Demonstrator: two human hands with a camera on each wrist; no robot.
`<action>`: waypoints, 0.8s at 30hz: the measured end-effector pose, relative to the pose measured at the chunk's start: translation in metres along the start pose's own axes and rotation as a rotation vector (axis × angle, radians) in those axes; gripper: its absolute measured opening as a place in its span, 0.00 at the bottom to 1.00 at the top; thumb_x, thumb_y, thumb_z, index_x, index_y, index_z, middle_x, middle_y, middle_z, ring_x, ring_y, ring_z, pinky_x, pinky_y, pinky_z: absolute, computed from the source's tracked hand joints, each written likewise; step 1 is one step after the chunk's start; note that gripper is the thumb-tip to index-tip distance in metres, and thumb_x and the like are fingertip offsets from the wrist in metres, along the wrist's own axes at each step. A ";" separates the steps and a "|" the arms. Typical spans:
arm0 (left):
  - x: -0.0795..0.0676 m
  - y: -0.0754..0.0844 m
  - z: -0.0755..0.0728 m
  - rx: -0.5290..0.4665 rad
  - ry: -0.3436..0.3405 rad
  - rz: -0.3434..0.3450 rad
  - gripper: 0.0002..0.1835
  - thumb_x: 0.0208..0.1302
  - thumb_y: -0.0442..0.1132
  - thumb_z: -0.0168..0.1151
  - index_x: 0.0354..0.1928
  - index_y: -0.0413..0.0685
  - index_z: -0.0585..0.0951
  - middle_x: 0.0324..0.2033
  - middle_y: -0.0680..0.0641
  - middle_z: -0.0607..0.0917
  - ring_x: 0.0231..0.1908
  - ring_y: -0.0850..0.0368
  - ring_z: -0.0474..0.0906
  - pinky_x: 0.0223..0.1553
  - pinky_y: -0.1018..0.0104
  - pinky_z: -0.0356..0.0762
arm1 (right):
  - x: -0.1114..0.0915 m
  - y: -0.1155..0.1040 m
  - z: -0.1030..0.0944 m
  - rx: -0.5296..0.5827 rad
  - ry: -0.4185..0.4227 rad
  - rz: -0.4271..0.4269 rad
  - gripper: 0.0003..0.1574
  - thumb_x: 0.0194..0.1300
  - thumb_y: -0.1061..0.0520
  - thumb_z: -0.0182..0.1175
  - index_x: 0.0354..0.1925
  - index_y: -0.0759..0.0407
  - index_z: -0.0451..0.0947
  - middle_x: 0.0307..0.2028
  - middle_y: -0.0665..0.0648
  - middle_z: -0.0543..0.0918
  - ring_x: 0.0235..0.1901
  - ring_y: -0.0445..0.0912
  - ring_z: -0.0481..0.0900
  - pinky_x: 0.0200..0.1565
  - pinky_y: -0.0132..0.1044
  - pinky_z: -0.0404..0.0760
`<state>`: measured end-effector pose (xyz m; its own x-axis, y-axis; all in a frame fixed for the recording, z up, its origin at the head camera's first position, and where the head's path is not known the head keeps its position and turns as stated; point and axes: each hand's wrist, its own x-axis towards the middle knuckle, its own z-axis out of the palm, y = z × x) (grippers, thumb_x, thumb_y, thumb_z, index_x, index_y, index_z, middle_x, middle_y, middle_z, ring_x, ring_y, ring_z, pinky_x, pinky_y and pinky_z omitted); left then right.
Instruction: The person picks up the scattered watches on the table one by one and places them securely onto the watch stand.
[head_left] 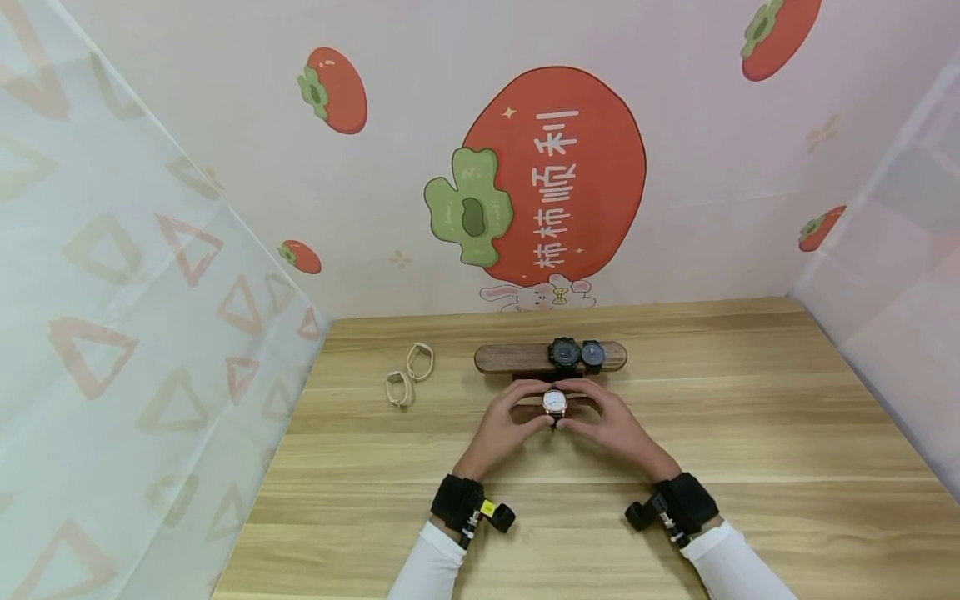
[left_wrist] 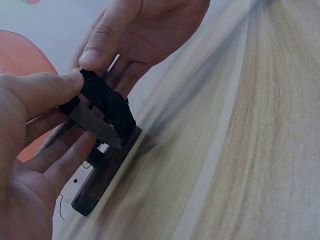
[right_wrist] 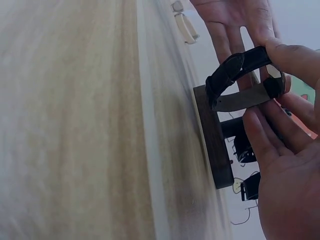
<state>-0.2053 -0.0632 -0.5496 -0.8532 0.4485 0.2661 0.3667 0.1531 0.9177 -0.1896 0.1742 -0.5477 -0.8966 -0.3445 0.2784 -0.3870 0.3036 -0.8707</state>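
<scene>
Both hands hold one wristwatch (head_left: 555, 402) with a white dial, gold-toned case and black strap, close in front of the wooden watch stand (head_left: 510, 359). My left hand (head_left: 504, 423) grips it from the left, thumb and fingers at the strap ends. From the other side, my right hand (head_left: 613, 423) pinches it the same way. Both wrist views show the black strap (left_wrist: 112, 105) looped closed, its lighter inner face visible above the stand's dark base (right_wrist: 215, 142). A black watch (head_left: 564, 354) and a smaller dark watch (head_left: 593, 355) hang on the right part of the stand's bar.
Two beige bands, one nearer (head_left: 398, 389) and one farther (head_left: 420, 362), stand on the wooden table (head_left: 337, 483) to the left. Behind the stand rises a printed wall (head_left: 690, 192), with side walls left and right.
</scene>
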 end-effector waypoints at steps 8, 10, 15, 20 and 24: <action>-0.001 -0.001 0.000 0.048 0.014 0.011 0.29 0.65 0.39 0.77 0.68 0.61 0.81 0.66 0.55 0.81 0.68 0.55 0.77 0.68 0.64 0.81 | 0.002 0.001 0.002 -0.029 0.005 0.009 0.38 0.65 0.59 0.77 0.70 0.56 0.77 0.64 0.60 0.82 0.63 0.57 0.81 0.69 0.57 0.80; -0.001 -0.001 0.000 0.057 0.017 0.007 0.29 0.65 0.39 0.77 0.67 0.62 0.82 0.65 0.57 0.81 0.68 0.56 0.77 0.68 0.64 0.81 | 0.002 0.001 0.002 -0.030 0.005 0.009 0.36 0.66 0.60 0.76 0.69 0.57 0.77 0.63 0.60 0.82 0.63 0.57 0.81 0.69 0.58 0.80; -0.001 0.000 0.000 0.060 0.017 0.003 0.29 0.65 0.39 0.77 0.68 0.60 0.81 0.65 0.56 0.82 0.69 0.56 0.77 0.69 0.63 0.80 | 0.002 -0.002 0.002 -0.043 0.009 0.005 0.35 0.66 0.61 0.76 0.69 0.57 0.78 0.63 0.60 0.83 0.63 0.57 0.81 0.68 0.58 0.80; 0.000 0.002 -0.003 0.057 -0.007 0.000 0.29 0.66 0.39 0.77 0.68 0.58 0.81 0.67 0.53 0.81 0.70 0.54 0.76 0.70 0.62 0.80 | 0.001 -0.005 0.002 -0.064 0.018 -0.001 0.34 0.65 0.63 0.76 0.67 0.56 0.78 0.62 0.59 0.84 0.62 0.54 0.82 0.67 0.58 0.81; 0.002 0.005 -0.009 0.057 -0.009 0.014 0.29 0.67 0.39 0.76 0.70 0.53 0.80 0.67 0.49 0.80 0.70 0.50 0.76 0.70 0.59 0.80 | 0.001 -0.004 0.002 -0.053 0.013 -0.003 0.34 0.66 0.61 0.76 0.67 0.55 0.79 0.61 0.58 0.84 0.59 0.52 0.84 0.66 0.56 0.83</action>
<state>-0.2089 -0.0692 -0.5420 -0.8447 0.4586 0.2761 0.3993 0.1964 0.8955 -0.1890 0.1710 -0.5447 -0.8978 -0.3343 0.2867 -0.4005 0.3493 -0.8471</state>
